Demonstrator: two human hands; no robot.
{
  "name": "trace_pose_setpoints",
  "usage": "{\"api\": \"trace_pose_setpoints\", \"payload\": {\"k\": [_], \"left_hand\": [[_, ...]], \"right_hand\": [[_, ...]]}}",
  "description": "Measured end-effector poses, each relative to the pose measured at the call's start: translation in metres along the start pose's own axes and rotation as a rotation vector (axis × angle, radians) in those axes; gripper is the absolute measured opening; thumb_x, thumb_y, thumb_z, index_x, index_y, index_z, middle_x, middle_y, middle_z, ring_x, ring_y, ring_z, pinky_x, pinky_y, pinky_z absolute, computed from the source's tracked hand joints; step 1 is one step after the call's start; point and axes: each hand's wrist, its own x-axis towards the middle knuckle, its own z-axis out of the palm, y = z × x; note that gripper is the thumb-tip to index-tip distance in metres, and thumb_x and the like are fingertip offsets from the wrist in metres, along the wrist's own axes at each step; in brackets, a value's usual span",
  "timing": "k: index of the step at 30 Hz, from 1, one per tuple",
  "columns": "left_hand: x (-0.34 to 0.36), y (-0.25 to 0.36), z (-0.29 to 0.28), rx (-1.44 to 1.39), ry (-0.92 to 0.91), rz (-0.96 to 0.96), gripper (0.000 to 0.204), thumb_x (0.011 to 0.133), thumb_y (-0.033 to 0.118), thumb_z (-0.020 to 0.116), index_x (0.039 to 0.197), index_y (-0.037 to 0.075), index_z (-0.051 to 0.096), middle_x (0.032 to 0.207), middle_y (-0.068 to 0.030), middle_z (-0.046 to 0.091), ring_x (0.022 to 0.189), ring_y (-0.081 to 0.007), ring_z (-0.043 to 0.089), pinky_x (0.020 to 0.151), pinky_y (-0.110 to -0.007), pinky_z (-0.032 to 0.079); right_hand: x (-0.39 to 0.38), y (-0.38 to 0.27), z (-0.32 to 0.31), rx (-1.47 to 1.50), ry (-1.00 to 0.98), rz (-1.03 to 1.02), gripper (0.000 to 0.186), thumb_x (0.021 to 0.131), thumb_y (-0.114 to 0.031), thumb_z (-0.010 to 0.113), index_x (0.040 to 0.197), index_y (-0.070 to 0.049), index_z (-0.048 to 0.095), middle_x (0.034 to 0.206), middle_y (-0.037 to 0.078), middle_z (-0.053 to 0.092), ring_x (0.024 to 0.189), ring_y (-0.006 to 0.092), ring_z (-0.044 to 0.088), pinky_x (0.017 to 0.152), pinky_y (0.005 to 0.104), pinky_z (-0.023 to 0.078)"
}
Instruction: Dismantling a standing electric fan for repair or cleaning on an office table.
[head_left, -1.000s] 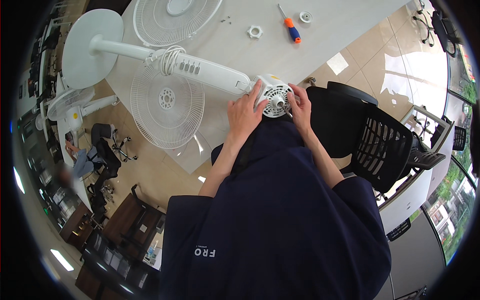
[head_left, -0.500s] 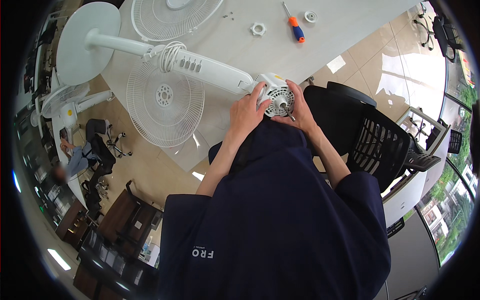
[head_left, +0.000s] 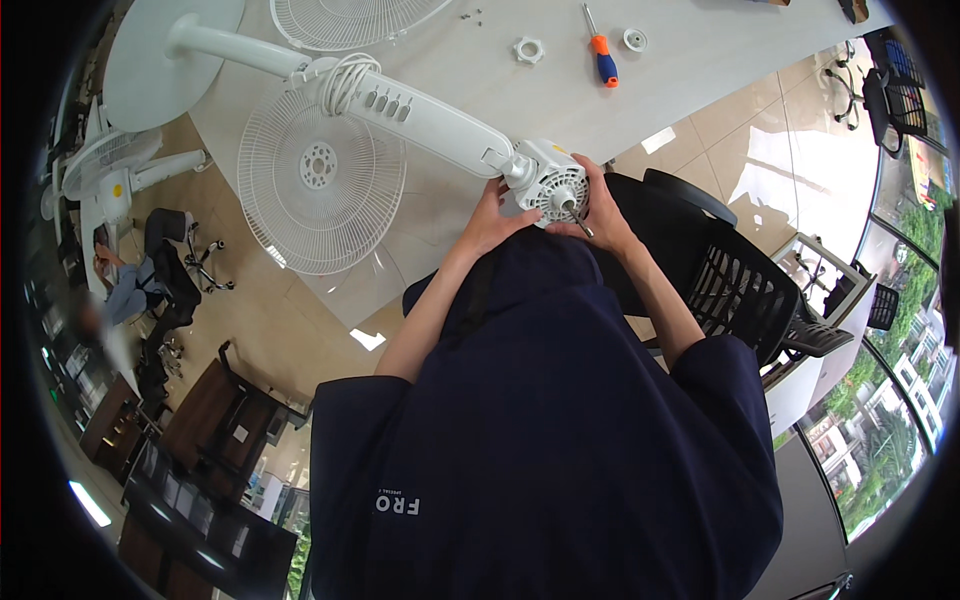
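Note:
A white pedestal fan lies across the table, its bare motor housing (head_left: 549,160) at the near edge by my body. A thin metal shaft (head_left: 579,217) sticks out of the housing's vented front. My left hand (head_left: 494,222) grips the housing's lower left, thumb at its rim, other fingers partly hidden beneath. Round its right side my right hand (head_left: 604,212) is wrapped, some fingertips out of sight. The fan's column (head_left: 436,128) runs up left to a round base (head_left: 150,75), with a bundled white cable (head_left: 347,86) around it.
A round wire grille (head_left: 322,225) lies left on the table (head_left: 450,65), another grille (head_left: 355,22) beyond the column. Farther right are a white ring nut (head_left: 529,50), a screwdriver (head_left: 604,62), a white cap (head_left: 635,40) and small screws (head_left: 474,16). A black chair (head_left: 735,285) stands at my right.
My left hand has slid from the top of the motor housing down to its lower left side. The right hand keeps its hold. The whole view has shifted slightly.

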Motion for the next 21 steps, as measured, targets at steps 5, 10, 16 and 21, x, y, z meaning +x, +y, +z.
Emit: {"api": "trace_pose_setpoints", "payload": {"k": [5, 10, 16, 21], "left_hand": [[0.008, -0.008, 0.001, -0.101, -0.031, 0.115, 0.105, 0.07, 0.036, 0.078, 0.144, -0.002, 0.014, 0.141, -0.0204, 0.034, 0.132, -0.0324, 0.036, 0.11, -0.041, 0.029], [0.01, -0.007, 0.008, -0.149, 0.0, 0.156, 0.103, 0.068, 0.039, 0.079, 0.142, -0.003, 0.021, 0.139, -0.0211, 0.037, 0.13, -0.0313, 0.039, 0.109, -0.042, 0.032], [0.008, -0.003, 0.005, -0.005, 0.035, 0.184, 0.096, 0.068, 0.044, 0.078, 0.136, -0.007, 0.032, 0.129, -0.021, 0.049, 0.121, -0.0314, 0.051, 0.105, -0.04, 0.038], [0.007, 0.006, 0.0, 0.034, 0.003, 0.155, 0.095, 0.069, 0.043, 0.077, 0.136, -0.006, 0.032, 0.13, -0.0212, 0.048, 0.122, -0.0316, 0.05, 0.105, -0.04, 0.038]], "right_hand": [[0.01, 0.018, -0.021, 0.649, -0.323, 0.405, 0.085, 0.079, -0.004, 0.067, 0.15, -0.012, 0.021, 0.141, 0.008, 0.041, 0.126, 0.0182, 0.043, 0.102, 0.0344, 0.039], [0.006, 0.035, -0.011, 1.018, -0.239, 0.451, 0.084, 0.081, -0.001, 0.065, 0.15, -0.015, 0.021, 0.137, 0.005, 0.048, 0.118, 0.0147, 0.05, 0.094, 0.0283, 0.044], [0.006, 0.048, -0.012, 0.888, -0.272, 0.447, 0.083, 0.08, -0.004, 0.07, 0.149, -0.014, 0.025, 0.126, -0.001, 0.056, 0.102, 0.0061, 0.053, 0.074, 0.02, 0.046], [0.004, 0.044, -0.009, 0.912, -0.213, 0.401, 0.08, 0.081, -0.006, 0.071, 0.148, -0.011, 0.028, 0.131, 0.005, 0.053, 0.111, 0.013, 0.055, 0.087, 0.0267, 0.049]]}}
